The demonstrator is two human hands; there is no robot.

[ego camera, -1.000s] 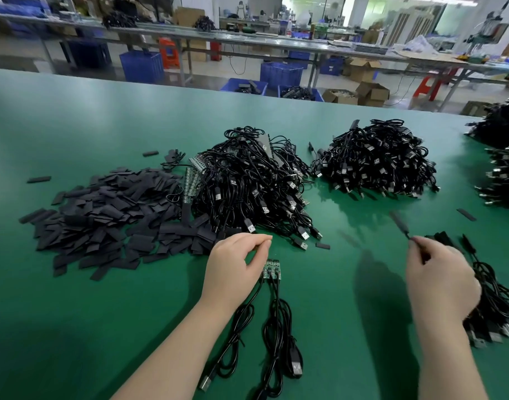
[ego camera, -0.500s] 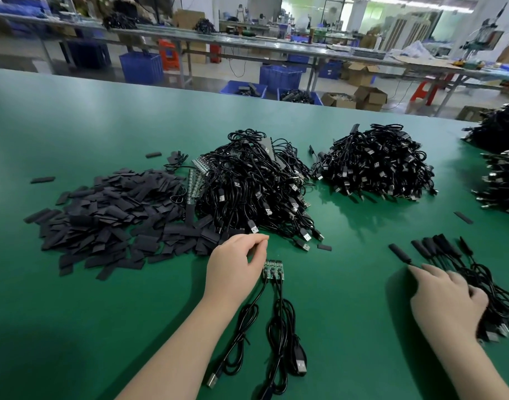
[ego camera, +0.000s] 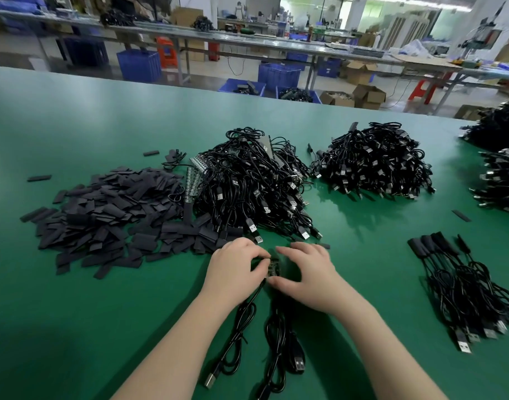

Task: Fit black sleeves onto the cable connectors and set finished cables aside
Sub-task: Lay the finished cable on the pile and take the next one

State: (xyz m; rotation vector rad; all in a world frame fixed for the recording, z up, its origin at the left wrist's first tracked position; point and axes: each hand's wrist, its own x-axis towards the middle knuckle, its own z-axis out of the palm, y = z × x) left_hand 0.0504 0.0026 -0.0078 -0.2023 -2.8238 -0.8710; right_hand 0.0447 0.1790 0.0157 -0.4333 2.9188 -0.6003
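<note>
I see both hands meeting at the middle of the green desk (ego camera: 74,313). My left hand (ego camera: 233,269) has its fingers curled down around the small circuit-board connector (ego camera: 273,268) at the head of two black USB cables (ego camera: 276,336), which trail toward me with their plugs near the lower edge. My right hand (ego camera: 308,274) lies just beside it, fingers fairly straight and thumb touching the connector's near end; I cannot tell whether it actually pinches it. The loose heap of flat black sleeves (ego camera: 103,217) lies to the left, touching a big tangle of unfinished cables (ego camera: 253,183). A second cable pile (ego camera: 374,163) sits farther right, and the sleeved, finished cables (ego camera: 464,284) lie well apart on the right. No brand or writing is legible anywhere I look.
</note>
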